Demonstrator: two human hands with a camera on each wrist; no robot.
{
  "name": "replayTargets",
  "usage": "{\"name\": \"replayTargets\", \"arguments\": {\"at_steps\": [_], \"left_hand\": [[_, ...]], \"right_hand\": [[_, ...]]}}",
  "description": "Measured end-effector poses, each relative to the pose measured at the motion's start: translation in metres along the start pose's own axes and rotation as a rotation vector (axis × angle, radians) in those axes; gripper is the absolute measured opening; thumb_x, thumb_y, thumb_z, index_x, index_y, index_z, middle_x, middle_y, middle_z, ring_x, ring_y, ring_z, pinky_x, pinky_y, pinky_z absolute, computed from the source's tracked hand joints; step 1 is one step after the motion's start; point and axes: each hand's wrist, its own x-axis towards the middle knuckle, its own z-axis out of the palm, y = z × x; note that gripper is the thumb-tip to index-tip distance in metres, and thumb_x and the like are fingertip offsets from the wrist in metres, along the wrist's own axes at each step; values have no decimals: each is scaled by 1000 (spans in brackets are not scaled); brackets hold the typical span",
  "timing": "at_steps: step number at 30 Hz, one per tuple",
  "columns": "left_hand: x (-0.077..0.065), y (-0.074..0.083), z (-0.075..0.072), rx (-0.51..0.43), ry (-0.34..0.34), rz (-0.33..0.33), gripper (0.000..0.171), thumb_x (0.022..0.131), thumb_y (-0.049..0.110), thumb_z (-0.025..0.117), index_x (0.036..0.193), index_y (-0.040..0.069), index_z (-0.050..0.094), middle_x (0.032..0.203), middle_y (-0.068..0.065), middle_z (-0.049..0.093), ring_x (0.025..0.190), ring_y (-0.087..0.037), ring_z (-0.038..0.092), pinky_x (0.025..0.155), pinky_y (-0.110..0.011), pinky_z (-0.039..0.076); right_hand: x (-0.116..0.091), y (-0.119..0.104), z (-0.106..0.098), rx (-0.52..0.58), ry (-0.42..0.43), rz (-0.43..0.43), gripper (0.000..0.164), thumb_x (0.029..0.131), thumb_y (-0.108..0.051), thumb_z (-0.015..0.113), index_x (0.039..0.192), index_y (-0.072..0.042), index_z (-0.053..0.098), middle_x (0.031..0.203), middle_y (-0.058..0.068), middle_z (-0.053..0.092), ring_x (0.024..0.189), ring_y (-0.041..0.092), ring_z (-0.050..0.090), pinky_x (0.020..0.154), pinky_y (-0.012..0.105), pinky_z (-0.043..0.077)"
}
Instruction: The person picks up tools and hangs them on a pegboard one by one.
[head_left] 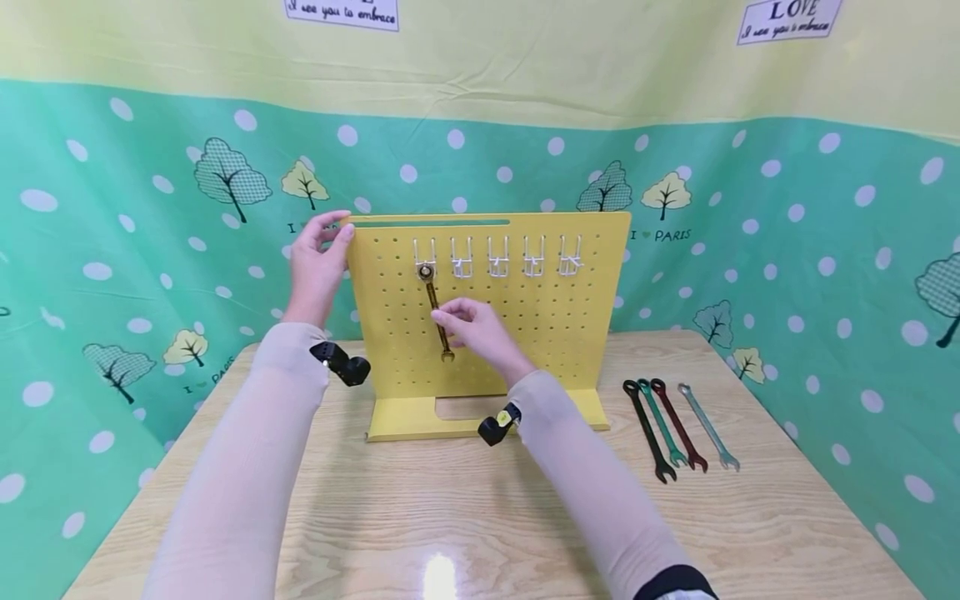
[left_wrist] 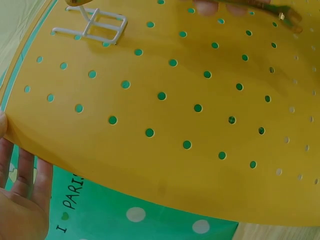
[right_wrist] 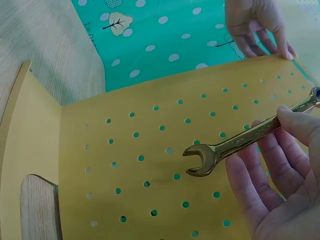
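A yellow pegboard (head_left: 525, 333) stands upright on the table, with several white wire hooks (head_left: 498, 258) in a row near its top. My left hand (head_left: 318, 267) pinches the board's upper left corner between thumb and fingers. A brass-coloured combination wrench (right_wrist: 240, 142) is held by its shaft between the thumb and fingers of my right hand (head_left: 476, 329). Its ring end is up at the leftmost hook (head_left: 424, 250), and its open jaw end points down in front of the board. Whether the hook carries the ring cannot be told.
Right of the board, a black wrench (head_left: 649, 429), a green wrench (head_left: 663, 423), a dark red wrench (head_left: 679, 425) and a pale silvery wrench (head_left: 708, 425) lie side by side on the wooden table (head_left: 480, 517). A patterned green and yellow curtain (head_left: 480, 158) hangs behind.
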Motion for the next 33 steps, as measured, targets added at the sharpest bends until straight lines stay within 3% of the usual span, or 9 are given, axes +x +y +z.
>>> {"name": "replayTargets", "arguments": {"at_steps": [9,19,33], "left_hand": [[-1,1,-1,-7,-3,-2,35,100,33,61,133,24,62,124,-3,56,108,-21,61,94,-34,55],[-1,1,0,-14,-2,3,34,100,32,61,133,23,62,123,-3,56,108,-21,61,93,-33,56],[0,1,0,-6,6,-4,36,100,33,60,134,23,62,123,-3,56,108,-21,61,93,-34,55]], "right_hand": [[9,7,4,26,9,6,31,98,-33,68,116,-8,66,115,9,68,101,21,64,93,43,56],[11,8,5,60,12,8,33,98,-31,68,120,-7,64,119,11,67,109,27,63,92,39,56],[11,9,5,71,-6,7,39,98,-33,67,127,-7,61,121,6,66,110,22,63,95,39,55]]}}
